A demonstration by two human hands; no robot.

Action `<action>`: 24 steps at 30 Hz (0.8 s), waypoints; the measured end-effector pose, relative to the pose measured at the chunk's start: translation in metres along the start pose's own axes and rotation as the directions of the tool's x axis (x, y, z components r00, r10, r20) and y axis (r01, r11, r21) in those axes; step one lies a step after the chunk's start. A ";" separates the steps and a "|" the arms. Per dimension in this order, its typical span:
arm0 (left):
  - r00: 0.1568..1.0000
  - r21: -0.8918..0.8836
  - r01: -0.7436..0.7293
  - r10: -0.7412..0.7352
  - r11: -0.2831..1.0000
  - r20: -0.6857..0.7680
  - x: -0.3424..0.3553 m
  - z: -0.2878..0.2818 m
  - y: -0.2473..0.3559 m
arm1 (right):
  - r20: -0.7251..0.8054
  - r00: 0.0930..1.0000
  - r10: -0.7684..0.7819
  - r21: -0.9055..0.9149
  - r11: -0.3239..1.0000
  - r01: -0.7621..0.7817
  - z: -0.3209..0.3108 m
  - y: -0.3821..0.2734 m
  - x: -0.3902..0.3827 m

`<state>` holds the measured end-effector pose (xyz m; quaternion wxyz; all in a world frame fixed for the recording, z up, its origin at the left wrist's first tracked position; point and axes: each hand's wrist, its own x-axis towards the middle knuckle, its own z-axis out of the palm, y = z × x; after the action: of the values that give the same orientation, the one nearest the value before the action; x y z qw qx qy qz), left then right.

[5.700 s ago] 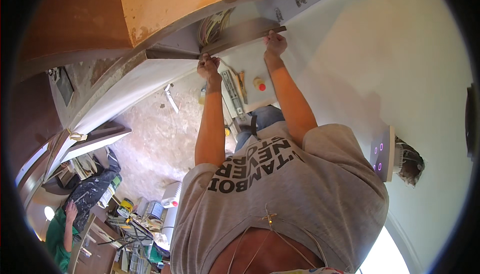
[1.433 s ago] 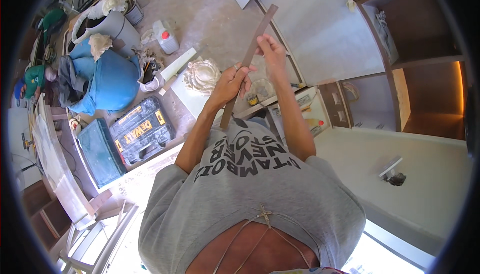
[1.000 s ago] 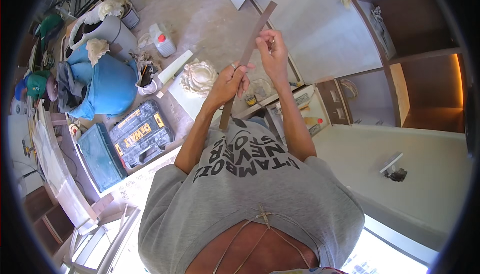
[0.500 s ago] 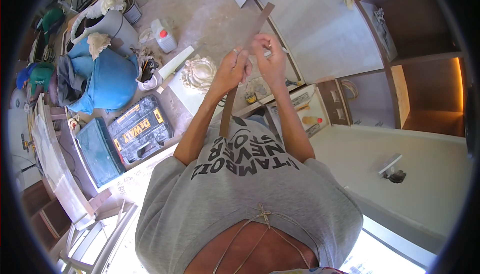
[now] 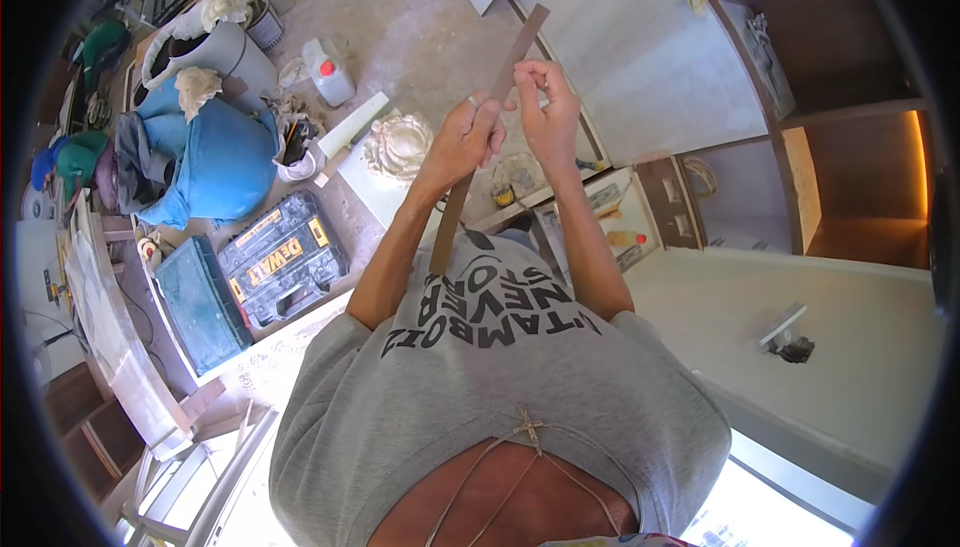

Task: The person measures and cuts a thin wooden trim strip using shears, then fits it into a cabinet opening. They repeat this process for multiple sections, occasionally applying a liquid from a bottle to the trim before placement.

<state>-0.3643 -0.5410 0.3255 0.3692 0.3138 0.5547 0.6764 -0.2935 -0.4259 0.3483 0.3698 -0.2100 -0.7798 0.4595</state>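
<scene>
My left hand is closed around a long, narrow brown strip, held slanting in front of my chest, its lower end over my shirt. Higher on the strip, my right hand has its fingertips pinched at the edge. Beyond my hands lie a white board with a crumpled cream cloth or mass on it, a pale flat bar and a small yellow-and-black object.
On the left are a blue bag, a black tool case, a teal case and a worker in green. A jug stands on the floor. Brown shelving, lit at one edge, is at right.
Seconds ago both hands held a strip up at the cabinet; now it is before my chest. Over the last second my left hand has moved slightly up, and the strip's lower end has shifted down.
</scene>
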 end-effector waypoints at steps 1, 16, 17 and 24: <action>1.000 0.001 -0.010 0.010 1.000 -0.004 0.001 -0.001 0.000 | 0.027 0.999 0.040 0.016 0.999 -0.041 0.000 0.000 -0.001; 1.000 0.041 -0.015 0.015 0.999 0.003 0.001 -0.011 0.001 | 0.051 0.995 -0.085 -0.136 0.987 0.091 0.001 0.007 0.002; 1.000 0.076 0.018 -0.018 0.997 -0.004 -0.001 -0.011 0.001 | 0.044 0.993 -0.109 -0.136 0.984 0.114 0.000 0.005 0.002; 1.000 0.111 -0.007 0.006 0.994 0.009 -0.003 -0.012 0.003 | 0.116 0.992 -0.045 -0.093 0.994 0.056 -0.003 -0.005 0.003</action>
<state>-0.3735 -0.5501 0.3265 0.3514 0.3387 0.5888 0.6443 -0.2929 -0.4247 0.3550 0.3257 -0.1815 -0.8258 0.4232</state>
